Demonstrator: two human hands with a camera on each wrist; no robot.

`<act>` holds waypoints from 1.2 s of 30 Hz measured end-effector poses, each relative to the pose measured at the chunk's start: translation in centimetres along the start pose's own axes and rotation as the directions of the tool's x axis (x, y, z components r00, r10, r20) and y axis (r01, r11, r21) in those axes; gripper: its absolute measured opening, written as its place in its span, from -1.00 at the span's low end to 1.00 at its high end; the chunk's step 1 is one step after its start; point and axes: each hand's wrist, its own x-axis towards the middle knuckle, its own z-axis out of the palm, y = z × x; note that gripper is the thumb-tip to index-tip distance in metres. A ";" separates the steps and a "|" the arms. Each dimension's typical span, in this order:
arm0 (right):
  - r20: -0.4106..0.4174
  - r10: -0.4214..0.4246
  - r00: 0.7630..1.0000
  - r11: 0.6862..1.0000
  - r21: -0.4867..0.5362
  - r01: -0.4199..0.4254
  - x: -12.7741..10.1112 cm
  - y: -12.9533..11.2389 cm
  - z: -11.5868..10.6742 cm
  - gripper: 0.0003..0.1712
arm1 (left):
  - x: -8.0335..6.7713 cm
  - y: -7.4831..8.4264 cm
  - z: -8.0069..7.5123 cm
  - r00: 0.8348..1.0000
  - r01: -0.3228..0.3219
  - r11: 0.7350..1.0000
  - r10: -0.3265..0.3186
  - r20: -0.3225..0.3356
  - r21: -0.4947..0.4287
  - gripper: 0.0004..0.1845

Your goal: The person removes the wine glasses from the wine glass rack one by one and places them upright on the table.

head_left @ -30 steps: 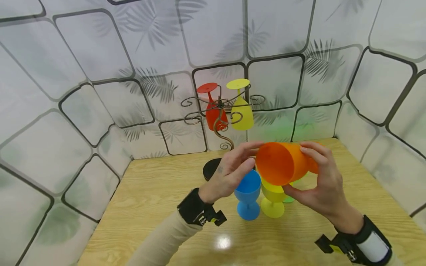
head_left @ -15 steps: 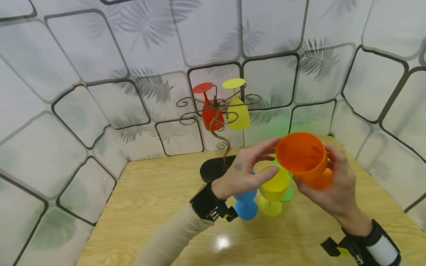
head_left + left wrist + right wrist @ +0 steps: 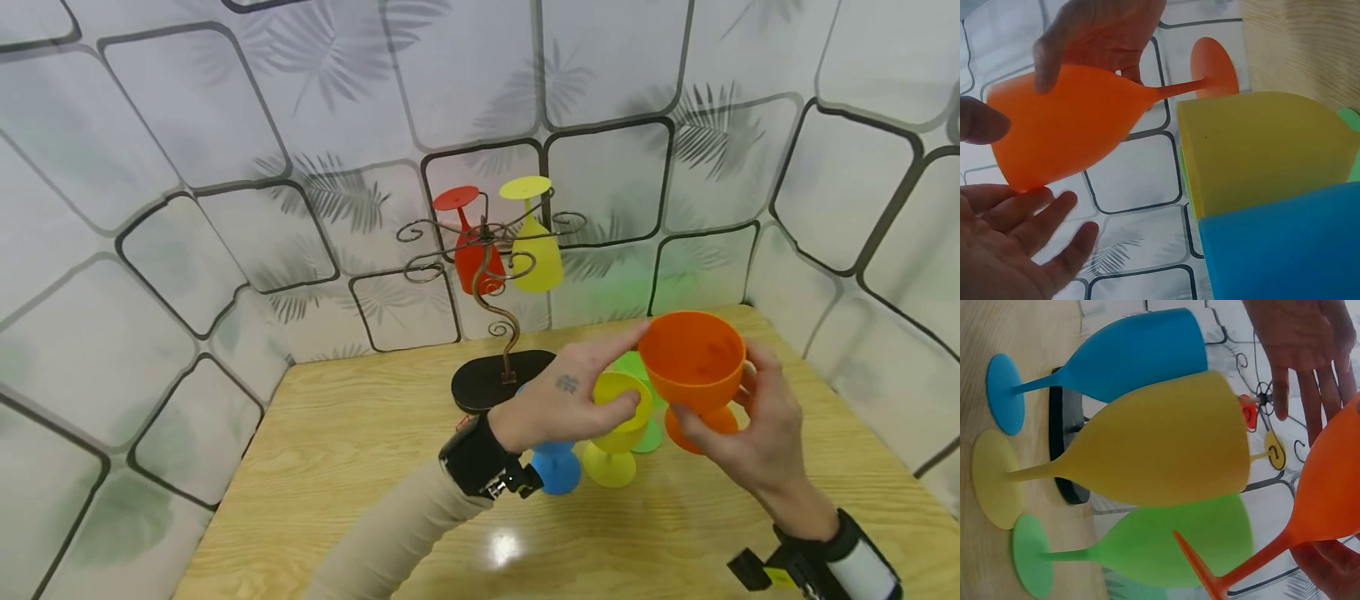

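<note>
The right hand (image 3: 738, 433) is gripping the orange goblet (image 3: 693, 362) upright above the bench (image 3: 337, 467); the left hand (image 3: 570, 400), fingers relaxed, is touching its rim. Inverting it probably comes next.

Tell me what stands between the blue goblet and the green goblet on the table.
The yellow goblet stands between the blue goblet and the green goblet, bowls close together; clearest in the right wrist view.

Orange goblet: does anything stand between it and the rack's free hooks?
Nothing visible. The orange goblet is held in the right hand, left hand at its rim, above the standing goblets; open air lies between it and the rack.
</note>
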 end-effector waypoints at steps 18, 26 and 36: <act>0.084 0.208 0.974 0.976 -0.076 -0.202 -3.5 1.3 -0.5 0.04 | 0.3 -0.2 1.8 0.975 0.142 0.965 -0.175 0.134 0.221 -0.21; 0.110 0.259 0.960 0.964 -0.091 -0.250 -4.7 1.7 -0.4 0.00 | -0.1 -0.5 2.6 0.954 0.191 0.935 -0.249 0.169 0.298 -0.22; 0.136 0.358 0.924 0.933 -0.099 -0.347 -5.8 1.9 -0.3 -0.04 | -0.1 -0.6 3.0 0.927 0.189 0.888 -0.302 0.222 0.419 -0.19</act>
